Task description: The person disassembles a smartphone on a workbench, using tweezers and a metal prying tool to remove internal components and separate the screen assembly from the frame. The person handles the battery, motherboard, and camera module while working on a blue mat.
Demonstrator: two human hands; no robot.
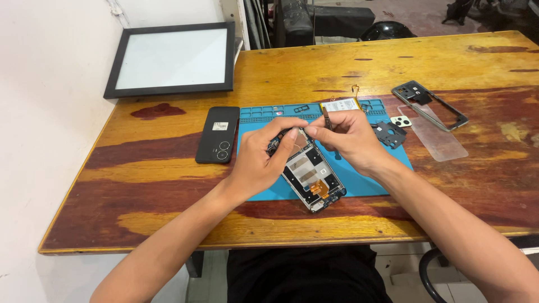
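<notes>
Left hand (pixel 261 160) curled around the top end of an opened phone chassis (pixel 310 177), thumb and fingers gripping its edge, tilting it off the blue repair mat (pixel 365 177). Right hand (pixel 345 137) pinched closed on a thin dark tool (pixel 327 118), tip pointing up, right at the chassis top. Mat sits on the wooden table (pixel 168 185). Left of mat: black phone back cover (pixel 218 134). Right: black shield plate (pixel 389 134), camera lens piece (pixel 401 121), grey mid-frame (pixel 429 104), clear film (pixel 438 137). Far left: framed white panel (pixel 174 59).

A worn wooden table (pixel 168 185) carries a blue repair mat (pixel 359 182), black phone (pixel 218 134), framed panel (pixel 174 59) and phone frame (pixel 429 105).
</notes>
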